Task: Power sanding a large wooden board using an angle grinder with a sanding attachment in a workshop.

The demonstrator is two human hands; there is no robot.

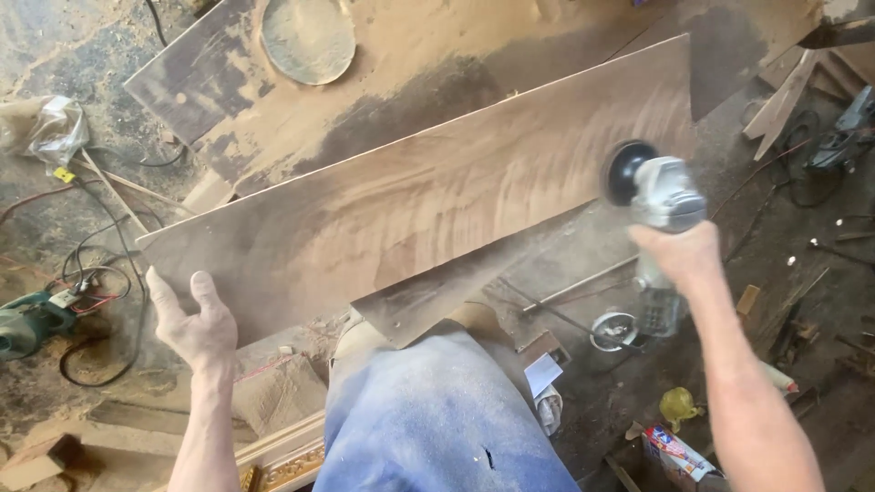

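A long brown wooden board (pixel 428 196) lies slanted across a dusty workbench, covered in swirled sanding marks. My left hand (pixel 194 321) presses its near left corner, thumb and fingers spread along the edge. My right hand (pixel 676 251) grips a grey angle grinder (pixel 663 193); its black sanding disc (pixel 625 171) touches the board's right end. Fine dust hangs around the disc.
A round dusty disc (pixel 308 38) lies on the bench top (pixel 428 64) at the back. Cables and a green power tool (pixel 27 321) lie on the floor at left. Wood offcuts and another tool (pixel 843 132) sit at right. My dusty blue trouser leg (pixel 437 419) is below.
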